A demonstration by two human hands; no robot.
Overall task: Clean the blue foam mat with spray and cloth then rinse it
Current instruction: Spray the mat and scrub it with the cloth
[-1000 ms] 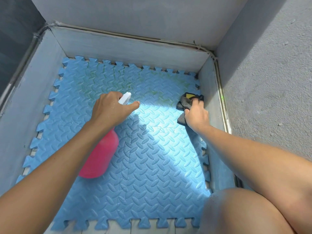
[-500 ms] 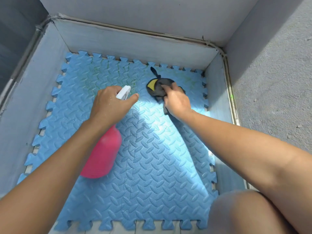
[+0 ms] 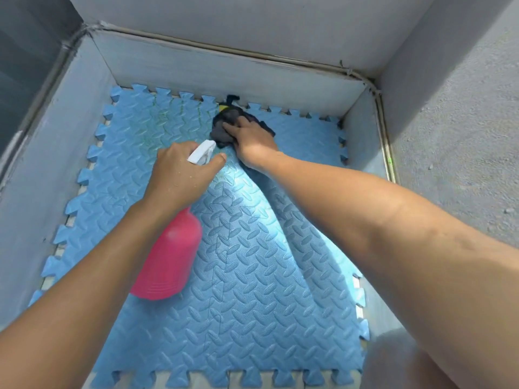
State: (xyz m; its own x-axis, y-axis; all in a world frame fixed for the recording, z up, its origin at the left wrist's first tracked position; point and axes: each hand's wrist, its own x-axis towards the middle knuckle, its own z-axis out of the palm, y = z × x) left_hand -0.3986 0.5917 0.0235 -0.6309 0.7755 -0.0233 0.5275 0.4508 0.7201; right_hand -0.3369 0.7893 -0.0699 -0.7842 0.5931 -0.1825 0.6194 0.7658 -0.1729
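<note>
**Cloth Worked at the Far Edge of the Mat, Sprayer Held Close By**

The blue foam mat point(image 3: 252, 276) lay flat on the floor of a grey walled basin point(image 3: 224, 74), its toothed border showing on all sides. Its near right corner was hidden behind a bare knee point(image 3: 407, 360), which was blurred and cut off by the frame.

The right hand point(image 3: 252, 136) bore down on a dark cloth point(image 3: 222, 130) near the middle of the mat's far edge. Its fingers were bent over the bunched fabric and gripped it. The fingertips could not be made out against the cloth. A small yellow patch point(image 3: 223, 107) showed at the cloth's far end, too small to tell what it was.

The left hand point(image 3: 179, 175) was clamped round the neck of a pink spray bottle point(image 3: 168, 256), held tilted above the mat. Its fingers wrapped underneath and out of sight, and the thumb stretched forward beside the white spray head point(image 3: 200, 151). The trigger was hidden by the hand. The nozzle tip sat just beside the cloth, and whether they touched could not be told.

Faint greenish streaks marked the mat left of the cloth. Rough concrete point(image 3: 463, 136) ran along the right.
</note>
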